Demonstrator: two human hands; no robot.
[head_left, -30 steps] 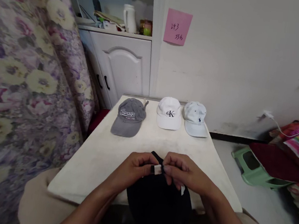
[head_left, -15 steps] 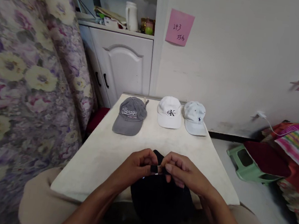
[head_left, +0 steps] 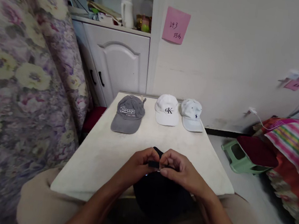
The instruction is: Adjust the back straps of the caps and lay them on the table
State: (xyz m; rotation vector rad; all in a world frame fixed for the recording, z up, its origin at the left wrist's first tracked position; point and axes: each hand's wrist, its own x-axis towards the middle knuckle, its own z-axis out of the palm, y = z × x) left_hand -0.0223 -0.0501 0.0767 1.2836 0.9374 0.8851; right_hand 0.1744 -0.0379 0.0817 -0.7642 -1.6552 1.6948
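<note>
A black cap (head_left: 161, 195) lies at the near edge of the table, partly over my lap. My left hand (head_left: 144, 162) pinches its dark strap (head_left: 154, 164) between thumb and fingers. Close against it, my right hand (head_left: 177, 166) is closed on the strap's other side, near a small shiny piece that may be a buckle. Fingers hide most of that spot. Beyond the hands, a grey cap (head_left: 128, 115) with white lettering sits at the left. A white cap (head_left: 166, 110) and a pale blue cap (head_left: 192, 115) stand side by side farther right.
The caps rest on a cream-covered table (head_left: 91, 159). A floral curtain (head_left: 24, 111) hangs at the left, and a white cabinet (head_left: 117, 61) stands behind. To the right are a green stool (head_left: 238, 157) and striped bedding (head_left: 296, 139). A pink note (head_left: 176, 25) is on the wall.
The view has shifted slightly, moving the background left. My right thumb has come lower and nearer my left hand at the strap. The other caps stay in their places on the table.
</note>
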